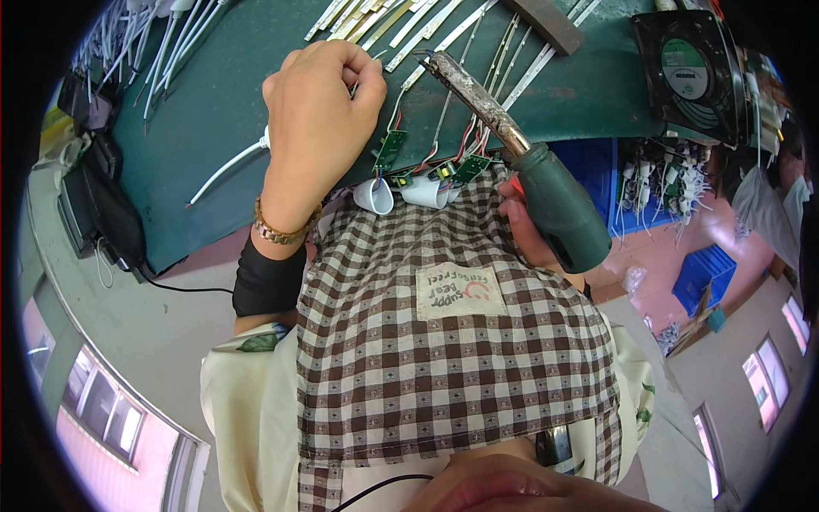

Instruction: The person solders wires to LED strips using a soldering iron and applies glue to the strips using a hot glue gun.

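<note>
Circuit boards (391,151), small and green, lie at the near edge of the green workbench (162,213), with white cup-shaped housings (373,197) just beside them. Coloured leads (467,136) already run from the boards toward slim light strips (424,36) farther back, so I'd judge these sets partly wired. The boards are not yet inside the housings, and on the farthest strips I can't make out any leads.

From where I stand, the left hand (322,115) bends over the strips' near ends, thumb and forefinger drawn close; what they pinch, if anything, is hidden. The right hand (531,235), partly covered, curls behind the handle of a soldering iron (546,179), whose tip points far and left, near the left hand's fingers. A white cable (226,168) lies left of that wrist; a dark bar (546,24) rests on the far side, and a black fan (687,77) stands at right.
</note>
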Motion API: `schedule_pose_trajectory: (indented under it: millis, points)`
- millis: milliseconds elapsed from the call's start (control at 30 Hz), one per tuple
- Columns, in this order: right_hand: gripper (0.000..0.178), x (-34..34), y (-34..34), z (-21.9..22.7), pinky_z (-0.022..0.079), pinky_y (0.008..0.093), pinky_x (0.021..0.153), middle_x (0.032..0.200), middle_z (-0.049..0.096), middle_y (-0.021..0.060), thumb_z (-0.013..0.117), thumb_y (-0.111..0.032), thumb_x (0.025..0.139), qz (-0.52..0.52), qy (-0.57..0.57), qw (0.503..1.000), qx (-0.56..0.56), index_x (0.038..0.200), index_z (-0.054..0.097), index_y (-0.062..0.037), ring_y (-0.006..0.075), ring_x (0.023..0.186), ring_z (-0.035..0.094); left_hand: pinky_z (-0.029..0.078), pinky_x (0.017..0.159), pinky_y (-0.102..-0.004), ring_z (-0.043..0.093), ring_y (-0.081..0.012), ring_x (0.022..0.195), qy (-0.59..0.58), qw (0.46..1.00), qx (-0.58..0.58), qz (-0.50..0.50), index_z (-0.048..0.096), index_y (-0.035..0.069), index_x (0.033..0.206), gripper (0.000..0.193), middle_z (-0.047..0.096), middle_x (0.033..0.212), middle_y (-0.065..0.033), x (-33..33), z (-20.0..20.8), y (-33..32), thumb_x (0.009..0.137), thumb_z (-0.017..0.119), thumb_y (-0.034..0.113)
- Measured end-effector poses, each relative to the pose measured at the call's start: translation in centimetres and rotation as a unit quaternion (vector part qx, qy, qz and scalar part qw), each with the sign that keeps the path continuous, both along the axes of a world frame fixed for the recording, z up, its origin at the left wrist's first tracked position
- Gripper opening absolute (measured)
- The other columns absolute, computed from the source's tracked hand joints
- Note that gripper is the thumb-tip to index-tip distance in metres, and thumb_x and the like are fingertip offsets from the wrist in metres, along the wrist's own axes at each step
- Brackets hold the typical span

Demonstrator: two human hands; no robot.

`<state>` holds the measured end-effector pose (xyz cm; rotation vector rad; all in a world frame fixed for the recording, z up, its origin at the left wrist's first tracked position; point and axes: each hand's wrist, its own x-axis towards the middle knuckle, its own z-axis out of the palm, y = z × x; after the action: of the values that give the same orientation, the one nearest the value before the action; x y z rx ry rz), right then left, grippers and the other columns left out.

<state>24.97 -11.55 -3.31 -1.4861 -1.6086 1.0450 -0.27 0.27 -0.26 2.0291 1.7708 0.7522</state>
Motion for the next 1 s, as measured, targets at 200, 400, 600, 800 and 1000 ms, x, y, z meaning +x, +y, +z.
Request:
schedule_pose_trajectory:
  millis: [200,400,600,800,1000]
  points:
    - [0.025,-0.5,0.1,0.0,0.055,0.0304,0.071,0.094,0.068,0.0128,0.073,-0.001,0.070,-0.014,0.069,0.997,-0.016,0.095,0.068,-0.0032,0.0273,0.078,0.069,0.040,0.070,-0.0391,0.059,-0.0224,0.072,0.015,1.000,-0.003,0.003,0.065,0.010,0.070,0.011,0.061,0.066,-0.0003,0.2,-0.1,0.1,0.077,0.068,0.017]
    - [0.021,-0.6,0.4,0.0,0.052,0.0288,0.070,0.091,0.065,0.0093,0.067,-0.002,0.079,0.025,0.106,0.994,-0.016,0.100,0.063,-0.0014,0.0192,0.077,0.064,0.040,0.068,-0.0386,0.058,-0.0217,0.071,0.024,1.000,0.007,-0.002,0.064,0.010,0.070,0.010,0.060,0.065,0.0000,0.2,-0.1,0.0,0.076,0.069,0.016]
    - [0.017,-0.4,0.5,-0.2,0.051,0.0273,0.070,0.089,0.063,0.0053,0.062,-0.004,0.089,0.078,0.083,0.993,-0.006,0.105,0.061,-0.0010,0.0112,0.076,0.061,0.038,0.071,-0.0387,0.057,-0.0215,0.071,0.045,0.999,0.018,-0.006,0.064,0.010,0.069,0.011,0.060,0.067,0.0002,0.2,-0.3,0.0,0.075,0.070,0.016]
    - [0.034,-1.0,0.5,0.1,0.053,0.0302,0.062,0.088,0.067,0.0107,0.072,-0.001,0.061,0.010,0.089,0.996,-0.028,0.095,0.068,-0.0022,0.0257,0.071,0.066,0.037,0.073,-0.0384,0.057,-0.0213,0.072,0.041,0.999,0.015,-0.008,0.063,0.010,0.069,0.011,0.060,0.068,0.0001,0.3,-0.4,0.0,0.075,0.070,0.017]
    - [0.033,-0.1,0.3,0.2,0.053,0.0283,0.066,0.094,0.066,0.0101,0.066,0.000,0.074,0.066,0.025,0.997,-0.003,0.107,0.062,-0.0020,0.0187,0.074,0.065,0.038,0.073,-0.0383,0.057,-0.0215,0.072,0.047,0.999,0.017,-0.006,0.063,0.010,0.069,0.010,0.060,0.068,0.0001,0.3,-0.2,0.0,0.074,0.070,0.016]
